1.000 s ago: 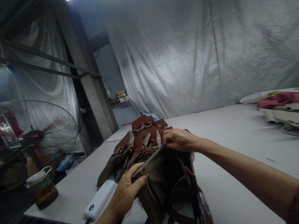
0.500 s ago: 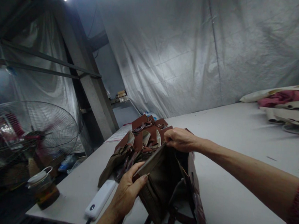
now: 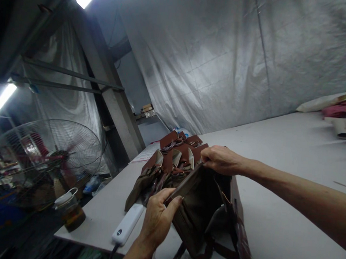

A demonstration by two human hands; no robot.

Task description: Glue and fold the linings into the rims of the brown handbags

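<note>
A dark olive-brown handbag (image 3: pixel 195 214) with brown trim and straps stands tilted on the table, its mouth spread wide. My left hand (image 3: pixel 159 219) pinches the near left end of its rim, thumb on the inside. At the far end of that same rim my right hand (image 3: pixel 220 159) is closed on the edge. Dark lining shows inside, and the bag's bottom is hidden. Just beyond lie several similar bags (image 3: pixel 145 183) with brown flaps and pale insides, packed close together. A white power bank (image 3: pixel 127 224) with a dark cable rests left of my left hand.
The white table (image 3: pixel 284 153) reaches back to a silver sheet (image 3: pixel 224 70). A lidded jar (image 3: pixel 70 211) of brown liquid stands at the left table edge, near a large caged fan (image 3: pixel 58 153). Folded cloth (image 3: pixel 345 118) lies far right.
The view has shifted, so everything appears slightly farther right except the upper background's tilt. Both hands keep their hold on the handbag's rim, and the bag stays much the same.
</note>
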